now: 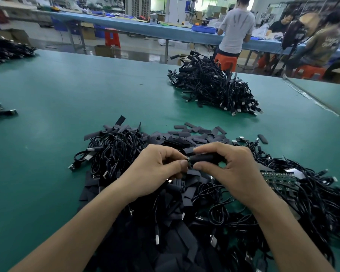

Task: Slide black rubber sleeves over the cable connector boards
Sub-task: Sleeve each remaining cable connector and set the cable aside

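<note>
A black rubber sleeve (203, 159) is pinched between the thumb and fingers of my right hand (232, 171). My left hand (155, 171) pinches a cable end right at the sleeve's left mouth; the connector board itself is hidden by my fingers. Both hands hover over a big heap of black cables (114, 152) and loose flat sleeves (186, 134) on the green table (67, 95). A strip of green connector boards (279, 178) lies to the right of my right hand.
A second pile of sleeved cables (212, 87) sits further back on the right. More cable bundles lie at the left edge (0, 110) and far left corner (8, 50). Other people work at a blue bench (165, 30) behind the table.
</note>
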A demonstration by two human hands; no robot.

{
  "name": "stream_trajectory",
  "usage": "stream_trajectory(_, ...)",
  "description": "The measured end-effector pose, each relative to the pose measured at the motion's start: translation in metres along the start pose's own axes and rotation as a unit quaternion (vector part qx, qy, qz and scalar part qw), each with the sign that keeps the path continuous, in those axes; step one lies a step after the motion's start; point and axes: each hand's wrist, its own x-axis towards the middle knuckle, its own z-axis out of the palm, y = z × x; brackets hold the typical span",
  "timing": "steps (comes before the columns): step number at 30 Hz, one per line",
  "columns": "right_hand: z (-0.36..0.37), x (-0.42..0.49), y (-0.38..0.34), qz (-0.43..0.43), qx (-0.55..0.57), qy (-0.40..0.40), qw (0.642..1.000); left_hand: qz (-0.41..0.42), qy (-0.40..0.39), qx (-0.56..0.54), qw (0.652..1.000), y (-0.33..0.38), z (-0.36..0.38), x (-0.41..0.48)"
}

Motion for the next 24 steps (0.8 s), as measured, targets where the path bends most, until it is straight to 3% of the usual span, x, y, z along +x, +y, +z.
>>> stream_trajectory(8,0.001,0.001,-0.003,-0.018,0.009,0.001,1.0,0.0,-0.009,-0.004,1.0,0.002,0.004,-0.002)
stream_trajectory(13,0.012,0.0,-0.007,0.073,0.057,0.103,0.99,0.0,0.049,-0.033,0.998,0.003,0.005,-0.002)
stream_trajectory(17,0.025,-0.001,-0.014,0.084,0.06,0.193,0.976,0.008,0.074,-0.034,0.997,0.008,0.004,-0.003)
stream_trajectory(24,0.046,-0.003,-0.022,0.08,0.095,0.206,0.971,0.017,0.127,-0.021,0.991,0.009,0.001,-0.003)
